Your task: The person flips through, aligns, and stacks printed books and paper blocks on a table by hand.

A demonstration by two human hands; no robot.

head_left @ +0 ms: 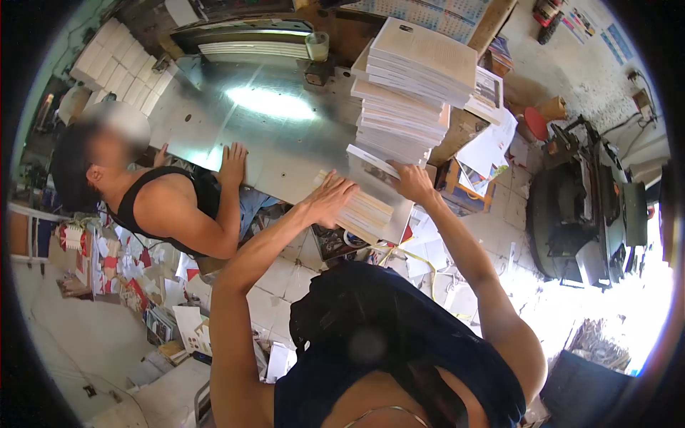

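My right hand [414,182] is closed on the near edge of a thin book [371,165] with a grey picture on its pale cover. This book is tilted against the front of the tall stack of books [403,125]. Bent over the left end of a low row of cream-edged books [366,217] at the table's near edge, my left hand [332,200] has its fingers curled around them. Some of its fingertips are hidden behind the books. The tall stack rises just beyond both hands, its upper part slightly shifted from the lower.
A metal-topped table [278,153] reflects bright light. A co-worker [168,207] sits at its left side, one hand resting on it. White book blocks [121,68] stand at the far left, and a cup [317,46] at the back. Loose papers [489,150] lie right of the stack.
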